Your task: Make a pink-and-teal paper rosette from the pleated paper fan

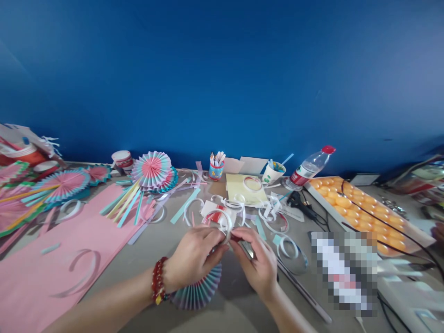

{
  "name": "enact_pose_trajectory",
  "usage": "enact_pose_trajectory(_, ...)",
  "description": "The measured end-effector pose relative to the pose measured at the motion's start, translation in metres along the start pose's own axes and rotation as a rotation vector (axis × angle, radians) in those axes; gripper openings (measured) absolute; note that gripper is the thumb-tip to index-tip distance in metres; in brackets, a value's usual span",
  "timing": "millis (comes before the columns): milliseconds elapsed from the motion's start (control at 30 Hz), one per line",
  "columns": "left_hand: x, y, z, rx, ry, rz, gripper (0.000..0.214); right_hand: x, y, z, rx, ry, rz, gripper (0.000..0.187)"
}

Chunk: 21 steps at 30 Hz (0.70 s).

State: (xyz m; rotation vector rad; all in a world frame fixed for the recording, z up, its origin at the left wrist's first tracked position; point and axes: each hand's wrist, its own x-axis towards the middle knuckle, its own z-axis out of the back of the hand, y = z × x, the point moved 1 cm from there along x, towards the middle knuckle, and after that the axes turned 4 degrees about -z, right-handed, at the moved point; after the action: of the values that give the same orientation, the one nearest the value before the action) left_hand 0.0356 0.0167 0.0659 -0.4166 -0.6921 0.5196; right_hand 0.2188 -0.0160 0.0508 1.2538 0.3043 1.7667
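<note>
A roll of white tape [227, 225] stands on edge between my hands, in the middle of the view. My left hand [196, 252], with a red bead bracelet at the wrist, is closed with thumb and fingers pinching the roll's near side. Opposite it, my right hand [257, 264] pinches at the roll's right edge; its fingertips are partly hidden. Below my left hand lies a pleated paper fan [201, 289] in blue and pink, partly covered by that hand. Curled white strips [239, 208] are scattered just beyond the roll.
Pink paper sheets [38, 273] and finished paper fans [152, 170] lie to the left. At the back stand a pen cup [216, 171], a paper cup [273, 174] and a tilted plastic bottle [312, 167]. An orange bubbled panel [360, 210] with black cables lies right.
</note>
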Motion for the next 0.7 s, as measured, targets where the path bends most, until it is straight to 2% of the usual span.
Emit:
enact_pose_trajectory(200,-0.001,0.0039,-0.0019,0.019,0.013,-0.006,0.016,0.0027,-0.0009,0.0048,0.025,0.062,-0.024,0.011)
enact_pose_trajectory(500,-0.0012,0.0031,-0.0008,0.001,0.023,0.008,0.019,0.0044,0.002,0.0062,-0.045,-0.019,0.003,0.016)
enact_pose_trajectory(700,0.0003,0.0015,-0.0016,-0.036,0.023,-0.018,0.018,0.0055,0.0003,0.0066,0.05,0.042,-0.099,0.005)
